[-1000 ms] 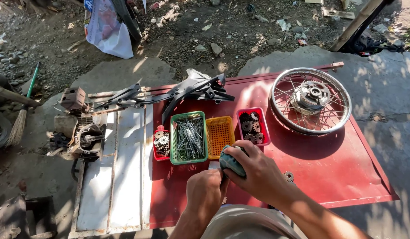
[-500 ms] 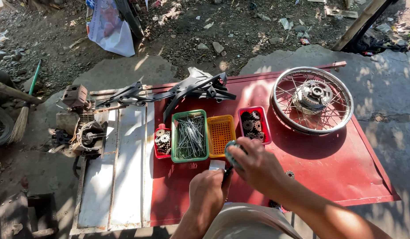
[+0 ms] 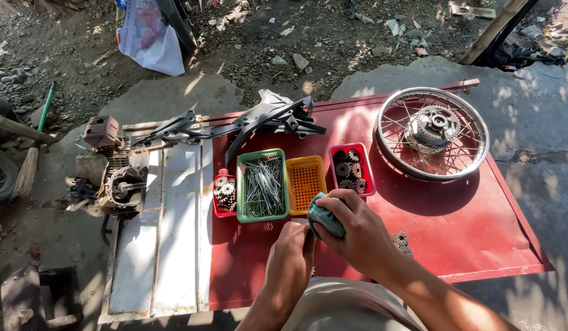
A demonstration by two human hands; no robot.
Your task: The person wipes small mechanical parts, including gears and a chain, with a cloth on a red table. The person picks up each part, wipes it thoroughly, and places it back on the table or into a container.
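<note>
**Both hands on a cloth-wrapped part at the near edge of the red surface**

Near the front edge of the red sheet-metal surface (image 3: 480,245), roughly at its middle, the person's two hands meet. Only the head view is available. The right hand (image 3: 357,236) is curled around a teal-grey cloth (image 3: 325,217), fingers pressed together over the bundle; whatever sits inside the cloth is hidden. The left hand (image 3: 291,254) comes up from below and to the left, fingers closed at the underside of the same bundle, touching it; I cannot tell whether it pinches a separate small part or just the cloth. The cloth's long axis runs from near-right up toward far-left, and the right hand covers more of it than the left.

Just beyond the hands stands a row of small plastic baskets: a little red basket of gears (image 3: 224,195), a green basket of thin metal spokes (image 3: 262,184), an empty orange basket (image 3: 305,182), and a red basket of dark sprockets (image 3: 351,168). A few loose small gears (image 3: 400,240) lie just right of the right wrist. Toward the far right corner rests a spoked metal wheel rim with hub (image 3: 432,132). Along the far edge lies a black frame bracket (image 3: 259,119); off the left edge sits a grimy small engine block (image 3: 109,178).
</note>
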